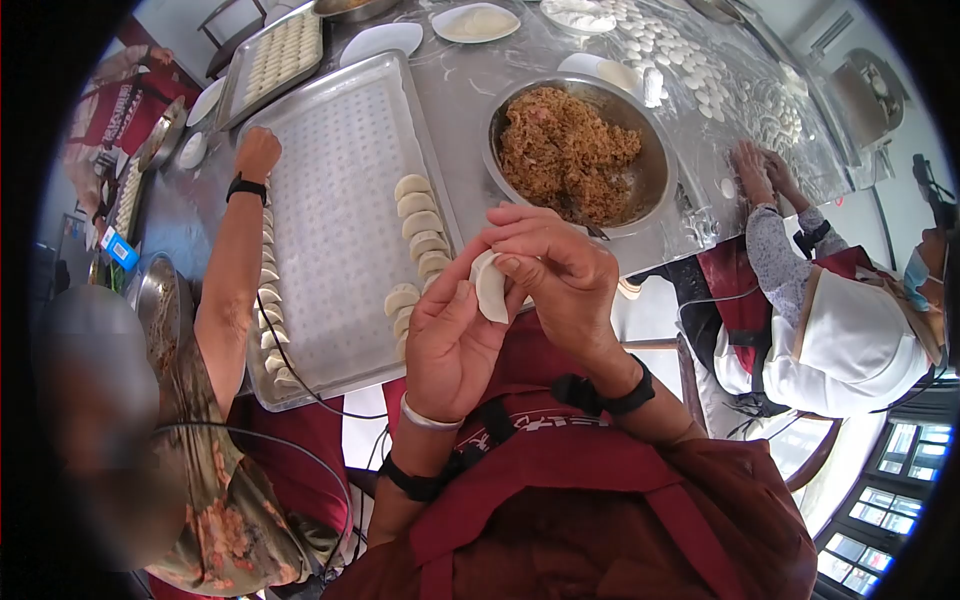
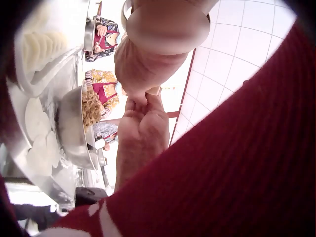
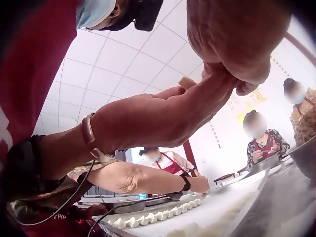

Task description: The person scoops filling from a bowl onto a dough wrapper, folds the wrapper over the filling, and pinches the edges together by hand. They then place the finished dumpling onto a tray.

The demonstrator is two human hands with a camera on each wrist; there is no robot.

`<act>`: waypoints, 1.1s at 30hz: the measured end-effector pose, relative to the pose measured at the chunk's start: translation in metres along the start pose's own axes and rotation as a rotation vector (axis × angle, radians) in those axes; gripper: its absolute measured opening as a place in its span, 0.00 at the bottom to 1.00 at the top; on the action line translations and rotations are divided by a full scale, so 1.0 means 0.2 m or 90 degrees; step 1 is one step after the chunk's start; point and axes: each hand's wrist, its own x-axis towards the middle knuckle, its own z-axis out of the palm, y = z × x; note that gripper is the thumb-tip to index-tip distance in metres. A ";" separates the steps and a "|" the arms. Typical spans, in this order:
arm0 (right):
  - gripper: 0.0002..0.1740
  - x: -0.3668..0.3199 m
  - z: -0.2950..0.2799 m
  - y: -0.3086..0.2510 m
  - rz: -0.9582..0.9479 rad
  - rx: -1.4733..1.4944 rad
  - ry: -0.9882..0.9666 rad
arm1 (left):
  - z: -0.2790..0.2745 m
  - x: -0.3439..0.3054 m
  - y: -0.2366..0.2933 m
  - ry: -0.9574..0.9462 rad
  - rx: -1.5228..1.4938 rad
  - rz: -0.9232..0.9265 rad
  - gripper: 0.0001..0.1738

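Note:
A white, half-moon dumpling (image 1: 489, 290) is held up between both hands, in front of the chest. My left hand (image 1: 450, 345) cradles it from the left, thumb against its side. From the right, my right hand (image 1: 570, 275) pinches its upper edge between thumb and fingers. Fingers of the two hands overlap around the dough. In the left wrist view the right hand (image 2: 143, 131) meets the left from below; in the right wrist view the left hand (image 3: 153, 116) reaches across to the right. Both wrist views mostly hide the dumpling behind the hands.
A large metal tray (image 1: 335, 220) bears rows of dumplings (image 1: 420, 215) along its sides. Right of it stands a steel bowl (image 1: 655, 190) of brown filling (image 1: 565, 150). Another person's arm (image 1: 230, 270) reaches over the tray's left edge. Someone's hands (image 1: 765, 175) work dough at the right.

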 end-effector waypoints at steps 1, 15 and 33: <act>0.07 0.00 -0.01 0.01 -0.025 -0.009 -0.015 | 0.00 0.00 0.00 -0.001 0.003 0.001 0.27; 0.11 0.04 -0.08 0.04 -0.079 -0.028 -0.177 | 0.00 -0.03 0.04 -0.006 -0.033 -0.038 0.27; 0.09 0.07 -0.09 -0.01 -0.077 -0.044 -0.306 | -0.04 -0.04 0.06 0.041 0.082 -0.095 0.30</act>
